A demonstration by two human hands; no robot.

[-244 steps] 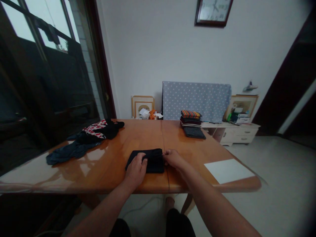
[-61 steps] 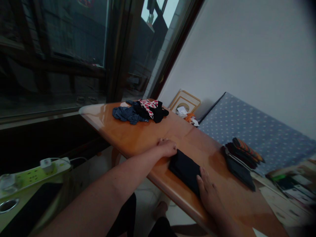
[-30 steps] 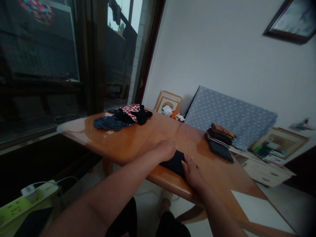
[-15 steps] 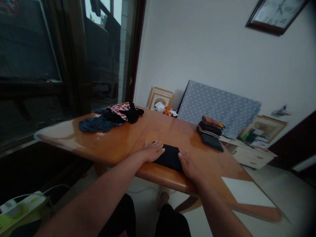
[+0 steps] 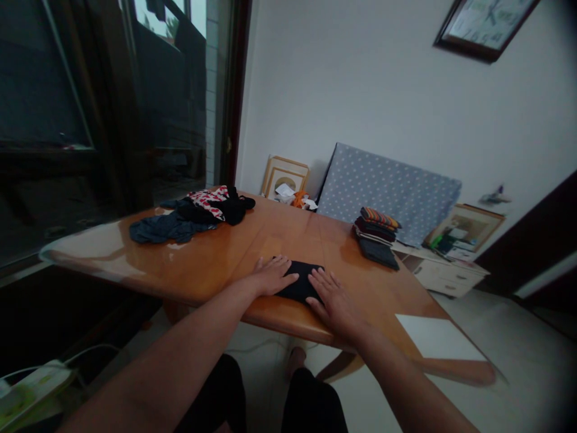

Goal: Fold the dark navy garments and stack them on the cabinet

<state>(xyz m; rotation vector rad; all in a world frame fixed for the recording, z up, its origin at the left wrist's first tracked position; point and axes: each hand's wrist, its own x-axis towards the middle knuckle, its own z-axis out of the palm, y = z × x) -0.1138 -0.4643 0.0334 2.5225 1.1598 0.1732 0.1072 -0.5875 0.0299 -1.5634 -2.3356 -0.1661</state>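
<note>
A dark cloth folded into a flat rectangle [image 5: 298,282] lies at the near edge of the wooden table [image 5: 288,231]; which garment it is I cannot tell. My left hand [image 5: 274,276] rests flat over its left end, thumb stretched toward the middle. On the right end lies my right hand [image 5: 331,297], palm down with its fingers spread. Both hands press on the cloth without gripping it. The part under my palms is hidden.
Rumpled clothes [image 5: 193,216], dark blue, black and red-and-white, lie at the table's left. A stack of folded clothes [image 5: 377,237] stands at the right, with a white sheet [image 5: 439,337] nearer me. Behind are a low cabinet [image 5: 451,276] and a dotted grey-blue panel [image 5: 387,180].
My right hand has slid inward from the cloth's right edge onto its top, fingers now spread. My left hand stays on the left end. The view has turned slightly right.
</note>
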